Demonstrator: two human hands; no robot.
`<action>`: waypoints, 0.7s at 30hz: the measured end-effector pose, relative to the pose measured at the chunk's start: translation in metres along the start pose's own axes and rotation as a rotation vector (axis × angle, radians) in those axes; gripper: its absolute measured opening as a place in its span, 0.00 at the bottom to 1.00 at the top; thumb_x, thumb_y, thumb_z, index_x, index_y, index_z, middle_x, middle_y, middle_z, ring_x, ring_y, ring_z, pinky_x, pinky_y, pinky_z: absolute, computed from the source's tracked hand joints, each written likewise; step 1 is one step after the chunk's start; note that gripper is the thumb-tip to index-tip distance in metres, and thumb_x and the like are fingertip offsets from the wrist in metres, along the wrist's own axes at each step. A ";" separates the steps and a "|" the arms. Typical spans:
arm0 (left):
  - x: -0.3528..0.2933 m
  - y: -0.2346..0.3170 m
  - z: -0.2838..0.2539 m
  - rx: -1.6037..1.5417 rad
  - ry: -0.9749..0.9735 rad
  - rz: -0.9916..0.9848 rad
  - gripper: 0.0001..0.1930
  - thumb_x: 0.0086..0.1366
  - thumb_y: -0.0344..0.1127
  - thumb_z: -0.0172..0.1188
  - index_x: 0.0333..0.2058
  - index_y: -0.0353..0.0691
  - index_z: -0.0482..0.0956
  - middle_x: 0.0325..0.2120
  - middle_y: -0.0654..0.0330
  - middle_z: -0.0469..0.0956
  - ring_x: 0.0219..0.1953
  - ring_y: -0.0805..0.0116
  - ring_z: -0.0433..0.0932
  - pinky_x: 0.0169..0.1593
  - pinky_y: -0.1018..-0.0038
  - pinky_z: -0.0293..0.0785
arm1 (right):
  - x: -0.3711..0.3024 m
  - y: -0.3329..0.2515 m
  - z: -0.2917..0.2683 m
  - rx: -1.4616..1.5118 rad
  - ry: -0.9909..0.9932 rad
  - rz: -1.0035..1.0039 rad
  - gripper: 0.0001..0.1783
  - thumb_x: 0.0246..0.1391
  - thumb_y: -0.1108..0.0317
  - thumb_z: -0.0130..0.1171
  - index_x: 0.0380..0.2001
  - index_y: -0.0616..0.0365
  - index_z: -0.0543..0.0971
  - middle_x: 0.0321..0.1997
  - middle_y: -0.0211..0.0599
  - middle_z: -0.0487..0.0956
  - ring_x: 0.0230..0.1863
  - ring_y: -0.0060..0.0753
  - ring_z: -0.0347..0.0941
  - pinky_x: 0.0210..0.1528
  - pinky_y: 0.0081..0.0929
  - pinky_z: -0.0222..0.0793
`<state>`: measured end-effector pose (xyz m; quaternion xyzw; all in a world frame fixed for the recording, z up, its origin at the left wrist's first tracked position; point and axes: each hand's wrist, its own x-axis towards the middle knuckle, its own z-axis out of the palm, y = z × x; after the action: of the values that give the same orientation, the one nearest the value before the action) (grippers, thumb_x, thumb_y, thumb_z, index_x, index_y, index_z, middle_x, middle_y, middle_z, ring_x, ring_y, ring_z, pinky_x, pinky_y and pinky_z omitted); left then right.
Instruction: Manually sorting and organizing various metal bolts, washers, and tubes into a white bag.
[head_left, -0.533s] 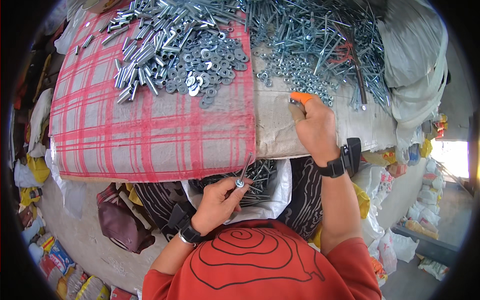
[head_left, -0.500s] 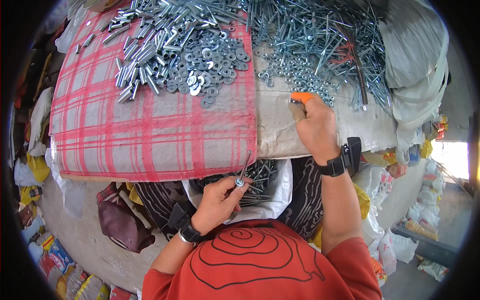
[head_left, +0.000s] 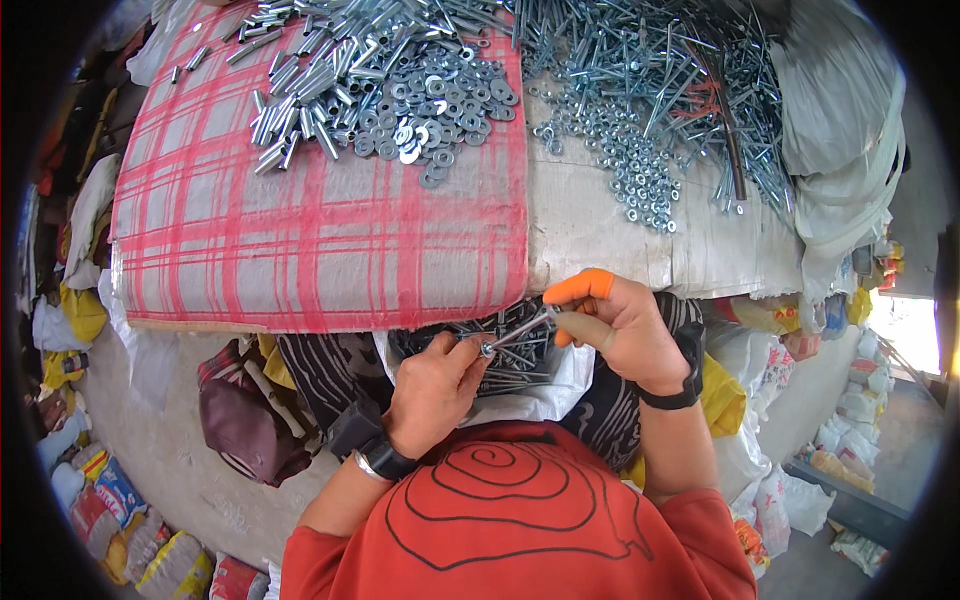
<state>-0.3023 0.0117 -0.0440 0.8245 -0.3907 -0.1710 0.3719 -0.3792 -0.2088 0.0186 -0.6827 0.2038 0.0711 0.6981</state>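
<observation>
A long thin bolt (head_left: 518, 331) lies slantwise between my two hands, above the open white sack (head_left: 572, 385). Its lower left end, with a washer-like disc on it, is pinched in the fingers of my left hand (head_left: 430, 390). My right hand (head_left: 638, 338), with an orange cover on the forefinger and a pale one on the thumb, pinches a small nut (head_left: 551, 312) at the bolt's upper right end. Whether the nut is on the thread is too small to tell. Several dark-looking bolts (head_left: 510, 378) fill the sack just below both hands.
On the table ahead lie piles of metal tubes (head_left: 310, 115), flat washers (head_left: 450, 110), nuts (head_left: 645, 190) and long bolts (head_left: 640, 65). A red-checked cloth (head_left: 330, 260) covers the left half. A pale plastic sheet (head_left: 840, 130) hangs at the right. A maroon bag (head_left: 245, 425) sits lower left.
My right hand has come back from the nut pile, toward me and leftward, bringing a nut to the bolt. The bolt has tilted from near upright to slanting right.
</observation>
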 end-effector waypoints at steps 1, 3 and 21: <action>-0.001 0.003 -0.003 0.005 0.001 -0.002 0.07 0.66 0.28 0.59 0.41 0.35 0.79 0.24 0.63 0.73 0.22 0.78 0.76 0.26 0.78 0.73 | -0.004 0.002 0.000 0.113 -0.031 0.015 0.14 0.57 0.79 0.58 0.47 0.63 0.76 0.32 0.30 0.78 0.34 0.18 0.75 0.36 0.16 0.72; -0.004 0.011 -0.010 -0.780 -0.211 -0.287 0.07 0.65 0.28 0.59 0.41 0.32 0.78 0.29 0.61 0.73 0.25 0.75 0.79 0.28 0.78 0.75 | -0.011 0.005 0.002 0.116 -0.064 0.022 0.14 0.57 0.79 0.58 0.47 0.63 0.76 0.33 0.30 0.78 0.34 0.18 0.75 0.36 0.17 0.72; -0.016 0.036 -0.012 -0.988 0.015 -0.237 0.04 0.65 0.23 0.56 0.37 0.32 0.70 0.30 0.60 0.76 0.26 0.72 0.81 0.27 0.79 0.79 | -0.007 0.024 0.050 0.045 0.048 -0.268 0.21 0.53 0.71 0.65 0.51 0.61 0.78 0.54 0.34 0.74 0.44 0.21 0.71 0.49 0.22 0.68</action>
<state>-0.3237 0.0148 -0.0090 0.5901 -0.1643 -0.3704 0.6983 -0.3849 -0.1568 -0.0021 -0.6895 0.1289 -0.0436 0.7114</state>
